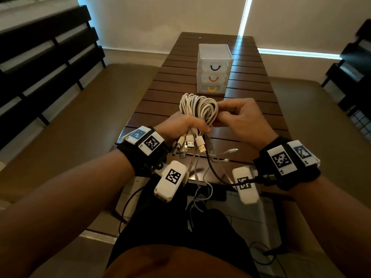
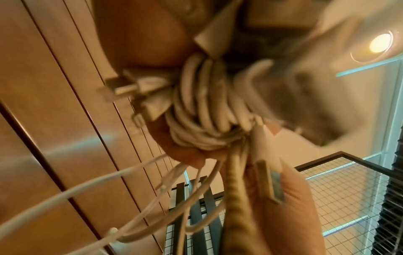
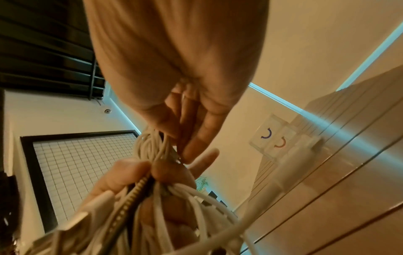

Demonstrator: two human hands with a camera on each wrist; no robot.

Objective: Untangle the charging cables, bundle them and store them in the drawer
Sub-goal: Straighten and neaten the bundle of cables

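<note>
Your forearms and the wrist rigs fill the near part of the head view and cover the table's near edge, and your lap hides where the loose cable ends fall to. The left wrist view is blurred across its upper half, so the shapes above the coil cannot be made out there; the right wrist view is largely blocked by your own palm. The slatted wooden table (image 1: 251, 109) runs away from you toward a pale wall, with brown cushioned benches along both sides, dark slatted backs to the left and right, and a bright strip of light on the far wall. On the far half of the table stands the translucent drawer unit (image 1: 214, 57), three drawers with purple, orange and yellow curved handles, all pushed in; whether anything lies inside cannot be told. Nearer, held above the table, is the bundle of charging cables (image 1: 197, 109), mostly white with one dark strand, looped into a coil. Your left hand (image 1: 185, 125) is clenched round the coil's lower part, with several USB plugs (image 1: 190, 145) sticking out below your fist toward you. Your right hand (image 1: 239, 115) pinches the loops at the right side of the coil with curled fingertips. A braided cable (image 2: 234, 189) and thin white ends hang down over the near table edge.
</note>
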